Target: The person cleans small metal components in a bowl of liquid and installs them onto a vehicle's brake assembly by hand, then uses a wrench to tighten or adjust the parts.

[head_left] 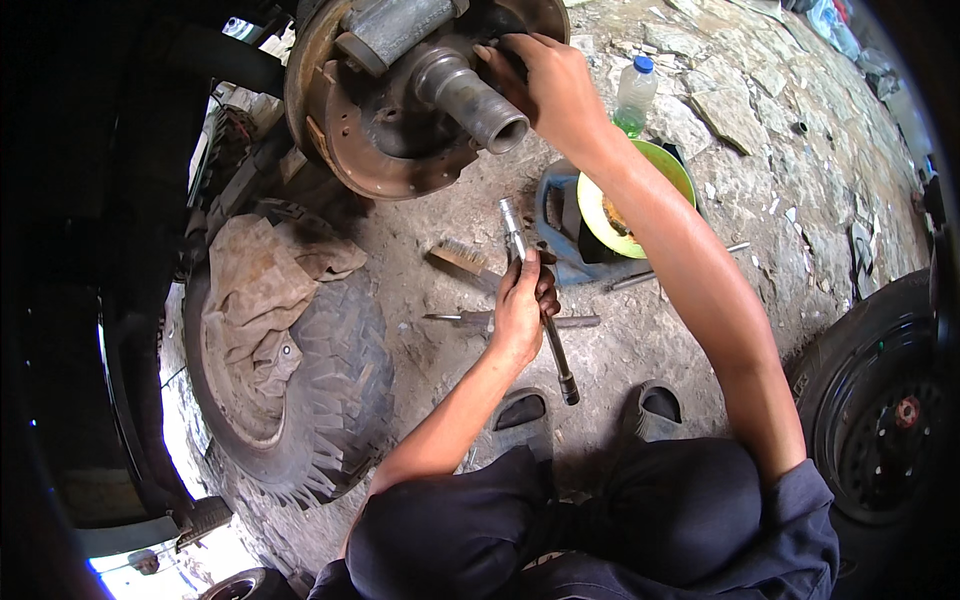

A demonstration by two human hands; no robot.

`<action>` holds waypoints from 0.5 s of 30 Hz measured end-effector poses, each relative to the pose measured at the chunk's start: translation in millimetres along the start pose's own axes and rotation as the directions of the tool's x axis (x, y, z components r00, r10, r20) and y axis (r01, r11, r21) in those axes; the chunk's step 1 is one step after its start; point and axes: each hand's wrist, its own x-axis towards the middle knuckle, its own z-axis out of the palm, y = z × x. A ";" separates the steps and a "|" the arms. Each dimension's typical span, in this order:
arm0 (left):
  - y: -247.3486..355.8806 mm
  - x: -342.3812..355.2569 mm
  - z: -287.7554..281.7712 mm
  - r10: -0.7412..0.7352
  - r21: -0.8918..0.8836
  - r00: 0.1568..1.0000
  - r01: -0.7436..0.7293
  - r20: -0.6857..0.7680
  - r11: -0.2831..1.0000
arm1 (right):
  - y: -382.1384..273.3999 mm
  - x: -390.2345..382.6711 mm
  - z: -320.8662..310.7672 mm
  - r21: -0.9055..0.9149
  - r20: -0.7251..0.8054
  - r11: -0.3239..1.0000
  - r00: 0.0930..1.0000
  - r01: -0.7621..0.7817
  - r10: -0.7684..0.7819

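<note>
My left hand (pixel 520 312) is closed round a long metal socket wrench (pixel 560 362), held slanting above the ground with a socket at its upper end. Up by the wheel hub, my right hand (pixel 553 88) reaches in beside the hollow axle spindle (pixel 470 100). Its fingers are bent together against the dark inner part of the brake backing plate (pixel 385 165); whatever they grip there is hidden. A rusty brake shoe lines the plate, and a grey cylinder (pixel 400 32) sits above the spindle.
A wire brush (pixel 462 262), a hammer-like tool (pixel 575 322) and a metal rod (pixel 630 281) lie on the ground. Right of them stand a yellow-green bowl (pixel 682 180) and a bottle (pixel 636 95). A tyre (pixel 350 370) with a brown cloth (pixel 255 290) is left; a wheel (pixel 815 400) is right.
</note>
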 end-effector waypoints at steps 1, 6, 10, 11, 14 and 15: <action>-0.9 0.2 -0.7 0.001 0.004 1.000 -0.001 -0.002 1.000 | -0.3 1.4 0.3 -0.043 0.042 0.998 0.998 -0.039 0.041; -2.6 -1.2 -1.8 -0.003 0.004 1.000 0.003 0.013 1.000 | -6.9 2.2 -0.6 -0.159 0.120 0.977 0.980 -0.141 0.161; -1.9 -1.7 -0.4 0.009 0.018 1.000 -0.009 0.002 1.000 | 0.6 1.4 -2.2 -0.092 0.070 0.995 0.996 -0.045 0.052; -2.6 -1.7 -0.3 0.009 0.013 1.000 -0.009 -0.002 1.000 | 0.9 2.6 -3.5 -0.069 0.068 0.998 0.998 -0.007 0.012; -3.6 -1.7 -0.8 0.017 0.022 1.000 -0.017 0.010 1.000 | -4.7 2.5 1.5 -0.115 0.030 0.992 0.997 -0.060 0.064; -3.7 -2.1 -0.5 0.012 0.020 1.000 -0.012 0.012 1.000 | -6.7 3.0 2.7 -0.154 0.050 0.984 0.994 -0.090 0.098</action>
